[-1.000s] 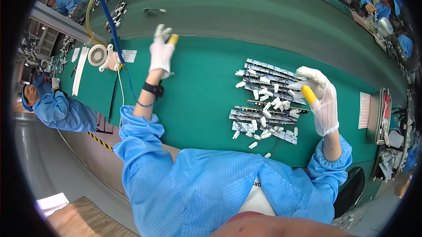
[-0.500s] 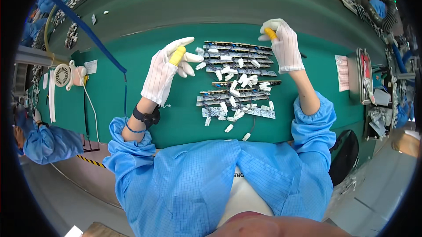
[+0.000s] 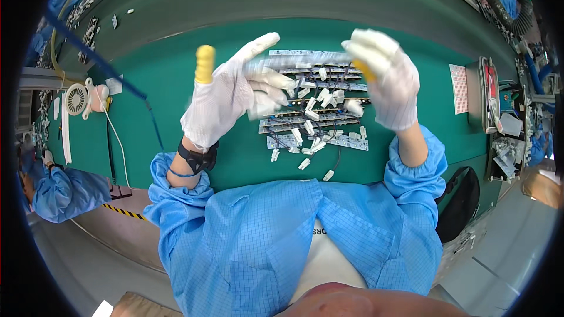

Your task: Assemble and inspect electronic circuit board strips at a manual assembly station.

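Note:
A narrow circuit board strip (image 3: 314, 58), blurred by motion, spans between my two gloved hands above the other boards. My left hand (image 3: 226, 96) grips its left end between the fingers, while the finger with the yellow cover points away. At the strip's right end, my right hand (image 3: 392, 85) closes on it with fingers blurred. Below lie several similar board strips (image 3: 282, 128) in rows on the green mat, with dark wires and white connectors (image 3: 311, 115) strewn over them. One lighter board (image 3: 352, 142) lies nearest me.
On the left of the green mat (image 3: 235, 167) are a small fan (image 3: 77, 100) and its white cable. To the right stand a metal tray (image 3: 483, 96) with tools and a printed sheet (image 3: 459, 89). A blue coiled cord (image 3: 100, 58) hangs at left; a co-worker's blue sleeve (image 3: 67, 193) shows beyond.
Both hands were apart with no strip seen between them. Now they hold a board strip level between them. My left hand has turned and its yellow-covered finger now points upward.

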A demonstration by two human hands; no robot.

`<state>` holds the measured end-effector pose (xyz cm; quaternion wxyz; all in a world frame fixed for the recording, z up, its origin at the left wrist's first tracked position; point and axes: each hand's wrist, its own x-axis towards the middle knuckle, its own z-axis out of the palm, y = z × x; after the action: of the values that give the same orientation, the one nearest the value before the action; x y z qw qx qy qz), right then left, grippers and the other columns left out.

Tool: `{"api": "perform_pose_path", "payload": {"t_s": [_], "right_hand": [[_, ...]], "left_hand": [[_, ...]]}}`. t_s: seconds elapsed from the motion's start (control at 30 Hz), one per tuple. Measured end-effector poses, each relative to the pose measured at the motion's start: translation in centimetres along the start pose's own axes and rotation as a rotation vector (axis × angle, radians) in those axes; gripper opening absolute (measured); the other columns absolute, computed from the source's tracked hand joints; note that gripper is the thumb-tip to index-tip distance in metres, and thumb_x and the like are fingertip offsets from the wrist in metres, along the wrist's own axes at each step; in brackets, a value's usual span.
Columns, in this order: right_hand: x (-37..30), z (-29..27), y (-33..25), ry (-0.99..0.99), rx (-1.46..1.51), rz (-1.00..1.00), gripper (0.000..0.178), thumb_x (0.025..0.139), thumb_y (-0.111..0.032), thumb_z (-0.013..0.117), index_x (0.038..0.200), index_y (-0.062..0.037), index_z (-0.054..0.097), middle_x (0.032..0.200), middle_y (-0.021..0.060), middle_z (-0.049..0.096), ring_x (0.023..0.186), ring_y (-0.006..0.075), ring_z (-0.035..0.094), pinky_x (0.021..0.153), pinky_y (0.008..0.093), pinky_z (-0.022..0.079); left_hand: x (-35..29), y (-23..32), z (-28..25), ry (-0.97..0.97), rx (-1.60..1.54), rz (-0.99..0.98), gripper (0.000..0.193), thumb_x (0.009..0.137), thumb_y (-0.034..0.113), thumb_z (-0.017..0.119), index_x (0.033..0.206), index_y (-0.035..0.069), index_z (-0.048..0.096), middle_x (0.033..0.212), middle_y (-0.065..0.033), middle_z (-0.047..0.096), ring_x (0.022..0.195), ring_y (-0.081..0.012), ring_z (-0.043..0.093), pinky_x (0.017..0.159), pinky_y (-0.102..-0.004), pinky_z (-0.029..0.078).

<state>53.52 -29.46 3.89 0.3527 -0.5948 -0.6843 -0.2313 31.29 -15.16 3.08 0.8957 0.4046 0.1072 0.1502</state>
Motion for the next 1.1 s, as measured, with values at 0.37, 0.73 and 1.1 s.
{"api": "perform_pose_path", "payload": {"t_s": [0.37,0.73,1.1], "right_hand": [[0.5,-2.6,-2.2,-0.142,0.921,0.985,0.052,0.089,-0.037,0.059,0.122,0.002,0.051,0.076,0.0057,0.061,0.06,0.0104,0.057,0.058,0.0207,0.043],[-0.1,-3.2,-1.2,-0.087,0.869,0.977,0.033,0.093,-0.023,0.054,0.114,0.0018,0.056,0.069,0.007,0.061,0.048,0.0104,0.055,0.043,0.0188,0.038],[-1.2,-3.8,-0.2,-0.178,0.864,0.916,0.089,0.073,-0.067,0.064,0.12,0.0061,0.05,0.07,0.0036,0.06,0.046,0.0065,0.053,0.049,0.0174,0.041]], "left_hand": [[-2.5,1.4,1.6,0.286,0.73,0.086,0.061,0.088,0.046,0.059,0.118,-0.006,0.053,0.086,-0.0172,0.068,0.052,-0.0084,0.056,0.047,-0.0197,0.046],[-2.8,-0.4,-1.4,0.288,1.158,0.7,0.049,0.07,0.022,0.078,0.112,0.003,0.061,0.097,-0.0111,0.069,0.078,-0.021,0.067,0.071,-0.0297,0.051],[-3.6,0.8,-1.1,0.372,1.312,0.469,0.039,0.081,0.022,0.07,0.107,-0.006,0.063,0.1,-0.0114,0.067,0.088,-0.0154,0.064,0.079,-0.0257,0.049]]}}
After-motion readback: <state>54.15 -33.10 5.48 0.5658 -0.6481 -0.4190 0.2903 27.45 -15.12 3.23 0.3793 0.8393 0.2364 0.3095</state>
